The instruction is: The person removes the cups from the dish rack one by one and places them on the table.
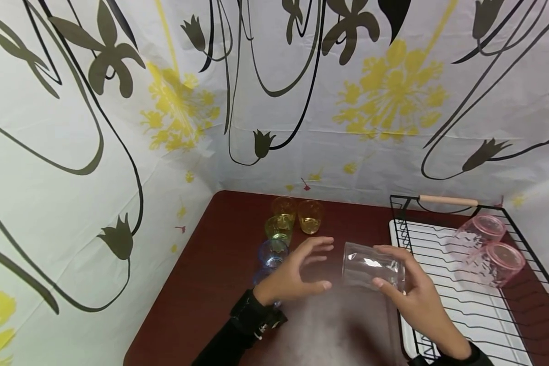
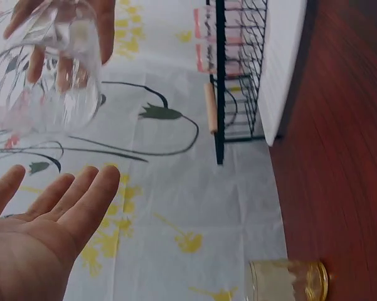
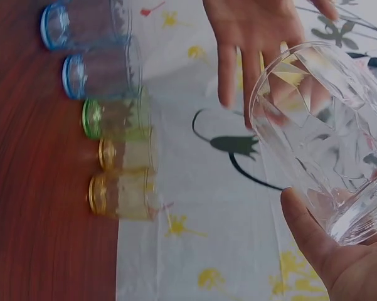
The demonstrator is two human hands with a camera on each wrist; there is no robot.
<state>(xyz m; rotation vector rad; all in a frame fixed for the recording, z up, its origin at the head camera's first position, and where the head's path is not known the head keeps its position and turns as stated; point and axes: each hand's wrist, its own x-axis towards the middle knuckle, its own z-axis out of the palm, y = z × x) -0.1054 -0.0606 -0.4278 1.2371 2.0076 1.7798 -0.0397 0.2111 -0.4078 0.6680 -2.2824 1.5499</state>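
My right hand [image 1: 423,302] grips a clear drinking glass [image 1: 368,265] near its base, thumb on one side and fingers on the other. The glass is tilted onto its side above the table, its mouth facing left. Facted walls show on the glass [image 3: 326,138] in the right wrist view. My left hand [image 1: 293,274] hovers left of the mouth, apart from it, with fingers extended and thumb spread. In the left wrist view the palm of the left hand [image 2: 41,238] is bare and holds nothing.
Behind the left hand stand two blue glasses [image 3: 91,25], a green glass [image 1: 279,231] and two yellow glasses [image 1: 310,218] on the dark red table [image 1: 187,284]. At right, a black wire dish rack [image 1: 473,317] over a white tray holds two pink glasses [image 1: 503,262]. Patterned cloth [image 1: 265,101] hangs behind.
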